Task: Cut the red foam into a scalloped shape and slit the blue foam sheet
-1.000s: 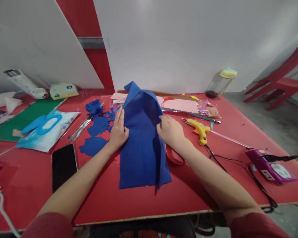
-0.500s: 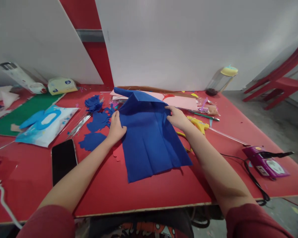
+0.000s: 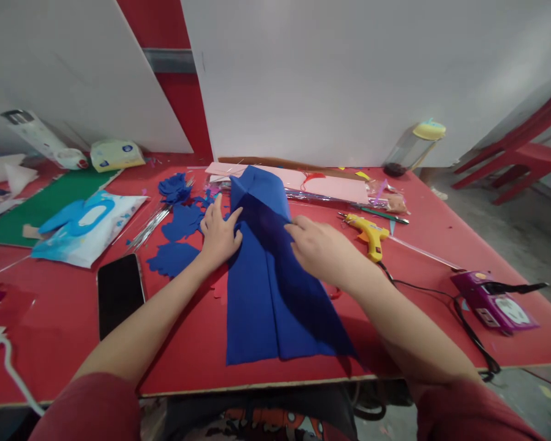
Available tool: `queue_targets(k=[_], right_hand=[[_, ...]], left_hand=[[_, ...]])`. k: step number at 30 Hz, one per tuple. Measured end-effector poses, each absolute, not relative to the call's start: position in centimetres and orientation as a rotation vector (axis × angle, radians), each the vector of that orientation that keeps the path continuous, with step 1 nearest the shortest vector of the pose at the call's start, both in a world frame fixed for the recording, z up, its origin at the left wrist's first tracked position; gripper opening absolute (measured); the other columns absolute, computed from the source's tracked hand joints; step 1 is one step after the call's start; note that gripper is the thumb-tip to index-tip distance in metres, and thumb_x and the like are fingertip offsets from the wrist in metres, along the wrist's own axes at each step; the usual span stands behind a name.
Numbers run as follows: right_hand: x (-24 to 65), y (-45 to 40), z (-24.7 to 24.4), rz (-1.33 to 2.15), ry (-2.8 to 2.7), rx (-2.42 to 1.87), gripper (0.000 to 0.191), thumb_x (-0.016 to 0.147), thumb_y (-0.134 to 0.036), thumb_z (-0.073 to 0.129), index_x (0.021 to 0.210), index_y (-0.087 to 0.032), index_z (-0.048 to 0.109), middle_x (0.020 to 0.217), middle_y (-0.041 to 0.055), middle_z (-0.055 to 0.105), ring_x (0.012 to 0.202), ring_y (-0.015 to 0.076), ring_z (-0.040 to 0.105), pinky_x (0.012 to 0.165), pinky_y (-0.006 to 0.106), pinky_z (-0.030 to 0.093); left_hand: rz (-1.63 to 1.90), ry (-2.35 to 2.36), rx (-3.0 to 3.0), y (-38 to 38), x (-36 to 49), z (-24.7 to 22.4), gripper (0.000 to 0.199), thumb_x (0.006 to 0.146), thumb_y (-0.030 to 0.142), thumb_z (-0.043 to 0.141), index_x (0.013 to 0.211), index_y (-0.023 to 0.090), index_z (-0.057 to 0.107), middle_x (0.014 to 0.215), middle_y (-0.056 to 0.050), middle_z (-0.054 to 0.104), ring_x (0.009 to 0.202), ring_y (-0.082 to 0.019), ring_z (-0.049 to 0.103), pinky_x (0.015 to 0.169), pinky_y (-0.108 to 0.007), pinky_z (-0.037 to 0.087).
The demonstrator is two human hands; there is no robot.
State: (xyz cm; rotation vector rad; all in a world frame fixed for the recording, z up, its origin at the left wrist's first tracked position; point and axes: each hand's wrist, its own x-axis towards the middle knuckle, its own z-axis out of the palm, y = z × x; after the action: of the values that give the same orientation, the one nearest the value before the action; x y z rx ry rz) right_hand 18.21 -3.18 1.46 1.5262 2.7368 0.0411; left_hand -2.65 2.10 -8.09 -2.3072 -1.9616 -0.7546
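Note:
A large blue craft sheet (image 3: pixel 252 294), felt or foam by its look, lies in front of me. Creases run down its length, and its far end is folded over. My left hand (image 3: pixel 220 233) rests at the sheet's left edge with its fingers spread. On the right edge, the curled fingers of my right hand (image 3: pixel 316 248) pinch the sheet; the fingertips are partly hidden. Blue cut-out pieces (image 3: pixel 174 258) and a blue ruffled flower-like bunch (image 3: pixel 174 188) lie left of my left hand, by a bundle of thin silvery sticks (image 3: pixel 150 229).
A yellow glue gun (image 3: pixel 371 234) lies right of the sheet, its cord running toward a purple box (image 3: pixel 491 300). A phone (image 3: pixel 119 294) and wipes pack (image 3: pixel 89 226) are at left. Pink sheets (image 3: pixel 330 187) lie behind. A clear bottle (image 3: pixel 411 150) stands at back right.
The sheet has come down flatter and nearer the table's front edge. My left hand's fingers have spread. My right hand has moved left and nearer, uncovering the glue gun.

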Motion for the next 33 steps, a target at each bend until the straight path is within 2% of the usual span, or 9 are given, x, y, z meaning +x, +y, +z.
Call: queue_targets(k=[6, 9, 12, 15, 18, 20, 23, 29, 33], right_hand=[[15.5, -5.6, 0.4, 0.115, 2.734, 1.274, 0.024, 0.085, -0.01, 0.038, 0.096, -0.01, 0.059, 0.092, 0.0135, 0.057, 0.08, 0.0232, 0.059, 0.066, 0.033, 0.043], [14.9, -5.9, -0.5, 0.108, 2.704, 1.239, 0.025, 0.084, -0.006, 0.037, 0.094, -0.009, 0.06, 0.091, 0.0147, 0.057, 0.082, 0.0239, 0.058, 0.066, 0.034, 0.045], [14.6, -5.8, -1.4, 0.128, 2.706, 1.281, 0.026, 0.084, -0.006, 0.037, 0.092, -0.009, 0.061, 0.095, 0.0164, 0.057, 0.085, 0.0247, 0.057, 0.064, 0.034, 0.047], [14.7, -5.5, -2.1, 0.222, 2.745, 1.351, 0.028, 0.084, -0.008, 0.037, 0.095, -0.008, 0.063, 0.113, 0.0194, 0.054, 0.092, 0.0268, 0.054, 0.067, 0.036, 0.048], [14.9, -5.0, -2.6, 0.32, 2.808, 1.316, 0.035, 0.085, -0.011, 0.036, 0.111, -0.004, 0.06, 0.139, 0.0184, 0.038, 0.112, 0.0318, 0.044, 0.076, 0.039, 0.048], [15.1, -4.8, -2.6, 0.337, 2.815, 1.303, 0.042, 0.086, -0.011, 0.035, 0.122, -0.002, 0.053, 0.145, 0.0161, 0.032, 0.117, 0.0327, 0.04, 0.079, 0.041, 0.048], [15.4, -4.5, -2.3, 0.321, 2.739, 1.385, 0.046, 0.086, -0.011, 0.034, 0.129, 0.0, 0.045, 0.143, 0.0174, 0.035, 0.113, 0.0314, 0.045, 0.08, 0.041, 0.049], [16.4, -3.7, -0.7, 0.288, 2.592, 1.657, 0.039, 0.086, -0.012, 0.035, 0.119, 0.0, 0.052, 0.134, 0.0216, 0.042, 0.102, 0.0304, 0.052, 0.074, 0.04, 0.051], [17.3, -3.0, 0.3, 0.258, 2.614, 1.804, 0.041, 0.087, -0.016, 0.036, 0.121, 0.003, 0.048, 0.13, 0.0251, 0.041, 0.103, 0.0311, 0.051, 0.08, 0.042, 0.05]], left_hand=[[-0.684, -1.808, -2.323, 2.5, -3.2, -8.5, 0.043, 0.071, 0.016, 0.055, 0.114, 0.019, 0.057, 0.152, -0.015, 0.016, 0.136, -0.044, 0.014, 0.098, -0.068, 0.021], [-0.652, -1.705, -2.346, 2.7, -3.5, -8.7, 0.043, 0.072, 0.012, 0.05, 0.114, 0.017, 0.056, 0.149, -0.013, 0.025, 0.137, -0.04, 0.015, 0.102, -0.068, 0.012], [-0.675, -1.704, -2.39, 3.1, -3.7, -9.1, 0.049, 0.072, 0.01, 0.045, 0.121, 0.012, 0.051, 0.143, -0.017, 0.037, 0.135, -0.036, 0.024, 0.104, -0.066, 0.007], [-0.799, -1.802, -2.393, 3.6, -3.9, -9.6, 0.05, 0.072, 0.013, 0.045, 0.121, 0.008, 0.049, 0.136, -0.022, 0.045, 0.131, -0.034, 0.033, 0.106, -0.062, 0.011], [-0.955, -1.878, -2.35, 4.4, -4.1, -10.1, 0.049, 0.072, 0.017, 0.046, 0.12, 0.008, 0.049, 0.129, -0.022, 0.051, 0.125, -0.032, 0.043, 0.105, -0.056, 0.023], [-1.026, -1.893, -2.315, 4.9, -4.4, -10.2, 0.05, 0.072, 0.017, 0.046, 0.12, 0.007, 0.048, 0.127, -0.022, 0.053, 0.123, -0.03, 0.045, 0.104, -0.05, 0.032], [-1.14, -1.901, -2.263, 5.4, -4.8, -10.3, 0.051, 0.07, 0.016, 0.048, 0.12, 0.007, 0.047, 0.126, -0.02, 0.053, 0.123, -0.028, 0.045, 0.106, -0.044, 0.034], [-1.26, -1.909, -2.215, 5.7, -5.2, -10.4, 0.054, 0.068, 0.015, 0.05, 0.121, 0.008, 0.044, 0.128, -0.019, 0.049, 0.125, -0.029, 0.042, 0.11, -0.044, 0.03], [-1.242, -1.949, -2.184, 5.5, -5.1, -10.2, 0.055, 0.068, 0.015, 0.049, 0.122, 0.005, 0.043, 0.131, -0.023, 0.045, 0.127, -0.031, 0.039, 0.108, -0.046, 0.031]])
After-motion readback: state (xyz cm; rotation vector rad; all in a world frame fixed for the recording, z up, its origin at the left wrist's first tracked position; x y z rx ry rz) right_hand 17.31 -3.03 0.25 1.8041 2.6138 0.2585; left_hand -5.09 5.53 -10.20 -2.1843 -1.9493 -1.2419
